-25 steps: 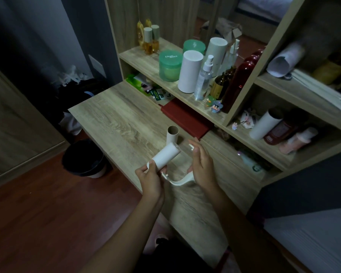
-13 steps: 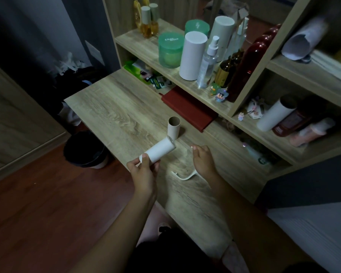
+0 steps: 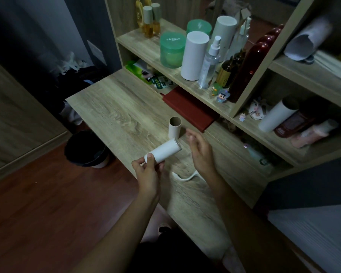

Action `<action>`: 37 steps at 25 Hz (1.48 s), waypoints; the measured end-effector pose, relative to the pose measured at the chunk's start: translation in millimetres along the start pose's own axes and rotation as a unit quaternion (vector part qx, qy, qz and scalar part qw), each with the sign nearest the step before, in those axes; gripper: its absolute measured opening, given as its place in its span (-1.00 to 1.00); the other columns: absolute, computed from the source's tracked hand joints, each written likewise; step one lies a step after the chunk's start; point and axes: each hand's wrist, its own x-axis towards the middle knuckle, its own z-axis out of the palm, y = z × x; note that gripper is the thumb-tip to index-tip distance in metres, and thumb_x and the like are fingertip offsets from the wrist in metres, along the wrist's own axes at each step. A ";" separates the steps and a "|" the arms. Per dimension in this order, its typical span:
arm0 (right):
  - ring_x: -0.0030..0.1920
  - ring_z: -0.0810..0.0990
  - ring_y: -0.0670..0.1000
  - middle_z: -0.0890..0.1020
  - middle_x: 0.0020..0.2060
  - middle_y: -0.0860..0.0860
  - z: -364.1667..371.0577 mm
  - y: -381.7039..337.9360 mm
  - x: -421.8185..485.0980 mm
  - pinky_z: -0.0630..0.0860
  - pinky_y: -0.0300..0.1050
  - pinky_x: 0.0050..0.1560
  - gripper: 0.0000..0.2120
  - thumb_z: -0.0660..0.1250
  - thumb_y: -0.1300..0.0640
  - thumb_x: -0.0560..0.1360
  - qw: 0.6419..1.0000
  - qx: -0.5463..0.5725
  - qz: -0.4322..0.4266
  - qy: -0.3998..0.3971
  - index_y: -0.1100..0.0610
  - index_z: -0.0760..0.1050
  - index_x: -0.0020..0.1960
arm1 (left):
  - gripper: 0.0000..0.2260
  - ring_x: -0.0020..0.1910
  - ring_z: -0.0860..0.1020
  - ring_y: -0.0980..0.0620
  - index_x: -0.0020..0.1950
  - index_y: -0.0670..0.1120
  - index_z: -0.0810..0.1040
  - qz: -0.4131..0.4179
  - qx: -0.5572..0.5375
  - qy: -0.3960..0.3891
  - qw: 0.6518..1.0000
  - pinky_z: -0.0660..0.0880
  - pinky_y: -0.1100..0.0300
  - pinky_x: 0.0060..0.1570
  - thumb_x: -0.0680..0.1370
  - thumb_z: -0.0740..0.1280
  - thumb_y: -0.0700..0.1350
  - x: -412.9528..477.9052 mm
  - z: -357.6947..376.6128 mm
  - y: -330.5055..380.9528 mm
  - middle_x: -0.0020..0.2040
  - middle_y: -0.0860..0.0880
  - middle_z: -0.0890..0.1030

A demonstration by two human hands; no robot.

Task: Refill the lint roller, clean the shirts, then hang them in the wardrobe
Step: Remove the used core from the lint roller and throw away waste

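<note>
A fresh white cylindrical paper lint roll is held at its near end by the left hand, thumb on top and fingers closed round it, just above the front edge of the pale wood-grain desk. The curved white plastic roller handle lies on the desk between the forearms, partly hidden by the right wrist. An empty brown cardboard core stands upright just beyond the roll.

The step in hand is judged to be the fitting of the new roll. It would be done well if the handle were picked up first, its spindle lined up with the roll's open bore, and the roll pushed straight on without being squeezed out of round.

The right hand is raised beside the roll's far end, fingers loosely spread and holding nothing. Both forearms are extended forward, wrists slightly turned inward.
</note>
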 end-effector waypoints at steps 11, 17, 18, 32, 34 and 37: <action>0.15 0.55 -0.15 0.56 0.16 0.10 5.0 -18.8 -2.9 0.52 -0.33 0.05 -0.71 0.33 0.36 0.46 0.987 0.064 -0.042 -0.138 0.20 0.54 0.17 | -0.87 -0.17 0.58 -0.04 -0.08 -0.02 0.28 0.006 0.009 0.007 1.000 0.56 0.26 -0.26 0.61 0.22 -0.14 5.5 -11.4 0.2 -0.04 -0.14 0.49; 0.16 0.54 -0.12 0.58 0.16 0.02 12.3 -15.5 1.7 0.47 -0.37 0.11 -0.72 0.30 0.21 0.51 0.995 0.003 -0.039 -0.095 0.15 0.53 0.22 | -0.86 -0.23 0.58 -0.01 -0.09 -0.03 0.27 0.012 0.009 0.014 1.000 0.57 0.24 -0.27 0.61 0.22 -0.14 9.3 -17.0 4.7 -0.07 -0.13 0.50; 0.15 0.54 -0.10 0.58 0.17 0.04 12.3 -11.2 5.0 0.47 -0.34 0.12 -0.71 0.30 0.19 0.52 0.995 -0.033 -0.048 -0.078 0.16 0.52 0.23 | -0.86 -0.24 0.57 -0.01 -0.09 -0.02 0.27 0.017 0.016 0.024 0.999 0.56 0.21 -0.25 0.60 0.23 -0.14 10.4 -18.0 5.8 -0.08 -0.13 0.51; 0.40 0.34 0.12 0.42 0.37 0.13 27.3 32.1 32.2 0.22 -0.13 0.36 -0.63 0.21 0.29 0.53 0.886 -0.368 -0.119 -0.253 0.20 0.41 0.33 | -0.84 0.00 0.55 -0.15 -0.10 0.00 0.28 0.066 0.009 0.069 0.995 0.56 0.12 -0.12 0.59 0.25 -0.14 24.9 -47.3 14.9 0.00 -0.11 0.47; 0.30 0.46 0.09 0.52 0.27 0.13 20.1 23.7 27.9 0.33 -0.11 0.29 -0.69 0.23 0.23 0.54 0.923 -0.300 -0.125 -0.208 0.19 0.47 0.27 | -0.84 0.00 0.55 -0.14 -0.10 0.00 0.28 0.063 0.007 0.065 0.996 0.57 0.13 -0.12 0.59 0.25 -0.15 22.6 -41.8 13.9 -0.01 -0.10 0.48; 0.16 0.54 -0.11 0.56 0.22 0.02 6.1 -2.9 11.9 0.48 -0.22 0.16 -0.65 0.22 0.05 0.56 0.972 -0.154 -0.081 -0.157 0.09 0.42 0.33 | -0.85 -0.06 0.56 -0.10 -0.10 -0.02 0.29 0.045 0.017 0.031 0.998 0.57 0.14 -0.14 0.59 0.25 -0.17 17.9 -28.9 12.1 -0.05 -0.07 0.48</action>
